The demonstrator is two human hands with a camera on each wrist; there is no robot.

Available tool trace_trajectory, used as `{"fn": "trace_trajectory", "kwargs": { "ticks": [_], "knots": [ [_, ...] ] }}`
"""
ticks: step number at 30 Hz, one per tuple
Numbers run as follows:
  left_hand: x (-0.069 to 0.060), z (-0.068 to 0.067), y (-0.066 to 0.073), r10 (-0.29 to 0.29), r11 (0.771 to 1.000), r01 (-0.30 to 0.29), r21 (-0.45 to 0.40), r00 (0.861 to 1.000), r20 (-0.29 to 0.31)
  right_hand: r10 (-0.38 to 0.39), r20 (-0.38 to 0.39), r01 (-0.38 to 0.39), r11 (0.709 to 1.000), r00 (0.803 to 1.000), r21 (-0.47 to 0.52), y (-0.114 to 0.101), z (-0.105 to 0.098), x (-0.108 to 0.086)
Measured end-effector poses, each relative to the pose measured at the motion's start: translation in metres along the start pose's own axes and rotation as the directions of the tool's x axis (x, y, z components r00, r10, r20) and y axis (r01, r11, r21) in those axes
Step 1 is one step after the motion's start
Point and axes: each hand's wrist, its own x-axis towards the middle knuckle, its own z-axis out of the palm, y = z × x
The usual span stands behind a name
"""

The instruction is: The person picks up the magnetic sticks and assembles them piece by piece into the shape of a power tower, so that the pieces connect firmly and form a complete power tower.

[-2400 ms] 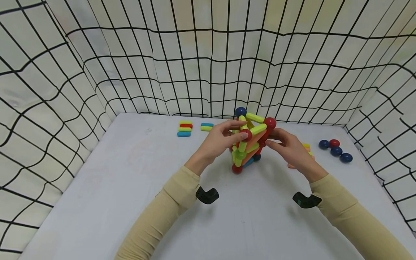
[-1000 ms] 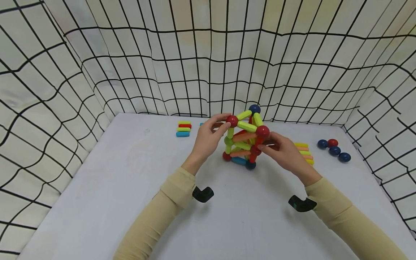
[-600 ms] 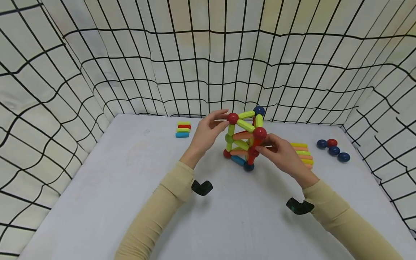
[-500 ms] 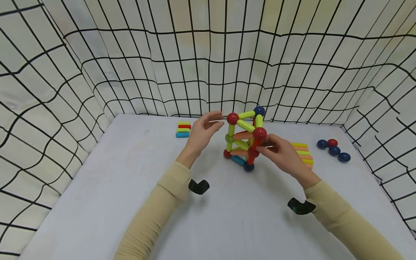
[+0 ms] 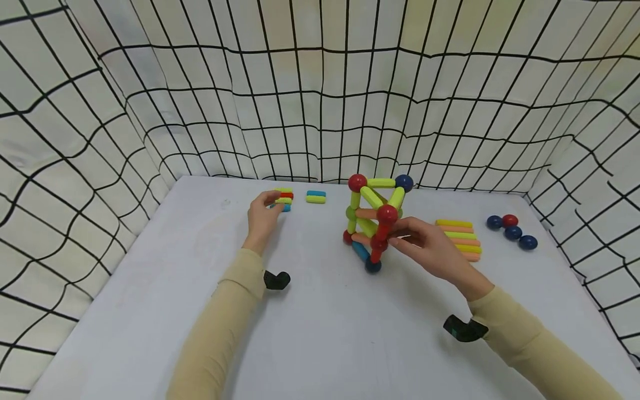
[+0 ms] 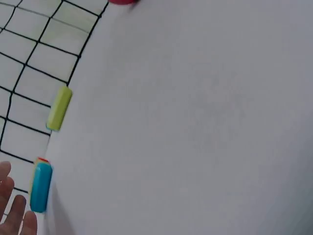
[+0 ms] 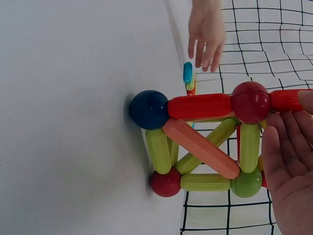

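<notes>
An upright ball-and-stick toy structure [image 5: 371, 197] stands on the white table, built of red, blue and green balls joined by coloured sticks. My right hand [image 5: 427, 249] grips its near right side. In the right wrist view the thumb touches a red stick [image 7: 286, 100] beside a red ball [image 7: 250, 102], and part of the grip is out of frame. My left hand [image 5: 261, 219] hovers at a row of short sticks [image 5: 284, 195], fingers relaxed and thumb apart. The left wrist view shows its fingers beside a blue stick [image 6: 41, 187], with a gap between.
A blue and green stick pair [image 5: 316, 196] lies between that row and the structure. On the right are longer yellow, orange and green sticks [image 5: 459, 236] and loose blue and red balls [image 5: 513, 232]. Black netting [image 5: 320, 89] encloses the table's back and sides.
My left hand has let go of the structure's top red ball and moved left to the short sticks. The structure has been turned, with my right hand staying on it.
</notes>
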Motion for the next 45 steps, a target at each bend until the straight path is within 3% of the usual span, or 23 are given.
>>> {"fn": "trace_trajectory", "kwargs": {
  "ticks": [3,7,10,12,14,17,20,22,24,26,28,30,32,35,39,42,45],
  "knots": [
    [0.006,-0.008,-0.017,-0.028,0.997,0.026,0.067,0.999,0.033,-0.037,0.045,0.036,0.999,0.998,0.01,-0.002,0.001,-0.001],
    [0.011,-0.013,-0.028,0.022,0.983,-0.031,0.179,0.998,0.052,0.019,0.038,-0.02,1.0,0.999,0.024,-0.002,-0.004,0.0],
    [0.012,-0.011,-0.028,0.073,0.959,-0.092,0.266,0.994,0.079,0.141,-0.078,-0.137,0.989,0.987,0.051,0.001,-0.01,0.005],
    [0.012,-0.008,-0.025,0.099,0.936,-0.128,0.327,0.99,0.104,0.214,-0.174,-0.205,0.976,0.961,0.07,0.003,-0.014,0.009],
    [0.01,-0.003,-0.021,0.123,0.911,-0.161,0.38,0.985,0.121,0.239,-0.265,-0.226,0.971,0.934,0.08,0.004,-0.015,0.012],
    [0.006,0.004,-0.015,0.147,0.875,-0.194,0.443,0.979,0.138,0.2,-0.372,-0.185,0.98,0.907,0.075,0.004,-0.016,0.017],
    [0.001,0.011,-0.008,0.154,0.866,-0.208,0.455,0.976,0.154,0.114,-0.432,-0.093,0.993,0.894,0.069,0.001,-0.017,0.022],
    [-0.002,0.015,-0.003,0.138,0.889,-0.201,0.411,0.974,0.177,0.067,-0.435,-0.045,0.997,0.898,0.061,-0.002,-0.018,0.026],
    [-0.005,0.017,0.004,0.113,0.934,-0.178,0.31,0.97,0.214,0.04,-0.418,-0.02,0.998,0.907,0.052,-0.004,-0.019,0.028],
    [-0.01,0.018,0.014,0.102,0.98,-0.141,0.14,0.961,0.257,0.037,-0.406,-0.022,0.999,0.913,0.041,-0.005,-0.019,0.031],
    [-0.016,0.019,0.027,0.106,0.994,-0.1,-0.035,0.95,0.294,0.044,-0.402,-0.035,0.999,0.915,0.031,-0.005,-0.018,0.032],
    [-0.022,0.021,0.043,0.156,0.975,-0.095,-0.2,0.936,0.316,0.055,-0.407,-0.047,0.998,0.912,0.029,-0.005,-0.017,0.033],
    [-0.029,0.023,0.062,0.218,0.94,-0.109,-0.324,0.922,0.321,0.055,-0.415,-0.048,0.998,0.908,0.027,-0.006,-0.016,0.034],
    [-0.037,0.028,0.088,0.311,0.882,-0.149,-0.447,0.897,0.315,0.063,-0.425,-0.052,0.998,0.903,0.037,-0.006,-0.016,0.034],
    [-0.046,0.037,0.116,0.403,0.825,-0.199,-0.529,0.863,0.303,0.072,-0.432,-0.055,0.997,0.899,0.051,-0.007,-0.016,0.034],
    [-0.048,0.044,0.128,0.437,0.815,-0.227,-0.534,0.846,0.306,0.07,-0.429,-0.055,0.997,0.9,0.049,-0.007,-0.016,0.035],
    [-0.048,0.051,0.134,0.441,0.826,-0.24,-0.511,0.839,0.32,0.076,-0.426,-0.059,0.997,0.902,0.052,-0.006,-0.016,0.034]
  ]
}}
